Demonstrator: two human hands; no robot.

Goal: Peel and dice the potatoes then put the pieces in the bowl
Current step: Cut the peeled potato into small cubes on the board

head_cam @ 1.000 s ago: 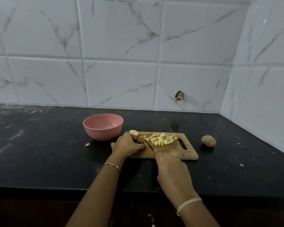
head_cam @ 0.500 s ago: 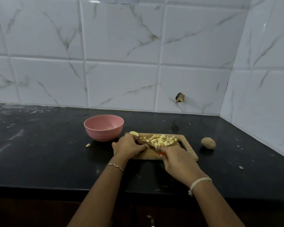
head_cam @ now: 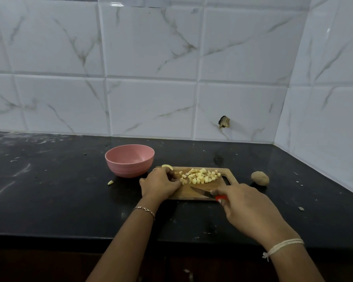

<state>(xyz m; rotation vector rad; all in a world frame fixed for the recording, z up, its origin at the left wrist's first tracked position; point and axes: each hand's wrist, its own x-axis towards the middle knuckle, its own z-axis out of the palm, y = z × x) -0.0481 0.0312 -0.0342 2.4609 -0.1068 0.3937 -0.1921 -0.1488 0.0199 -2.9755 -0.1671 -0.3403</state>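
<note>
Left hand (head_cam: 161,183): I see its fingers curled down on a small potato piece (head_cam: 183,181) at the left end of the cutting board (head_cam: 183,195).
Right hand (head_cam: 247,208): wrapped round the red handle of the knife (head_cam: 204,192); the blade lies low over the board, tip towards the left hand.
Diced pieces (head_cam: 202,177): heaped on the board's far half, mid-worktop; the pink bowl (head_cam: 129,160) just left of the board looks empty.
Cut risk: I judge the tip close enough to the left fingertips that a slip on so small a piece could nick them.
Spill risk: the cubes lie near the board's far edge, so a careless sweep could scatter them; one stray bit (head_cam: 110,182) already lies near the bowl.
Unpeeled potato (head_cam: 259,178): loose towards the worktop's right edge; it may roll.
Worktop (head_cam: 49,190): black, glossy, smudged and crumb-flecked.
Room: white marbled wall tiles (head_cam: 151,47), one chipped hole (head_cam: 224,121), and a corner at the right.
</note>
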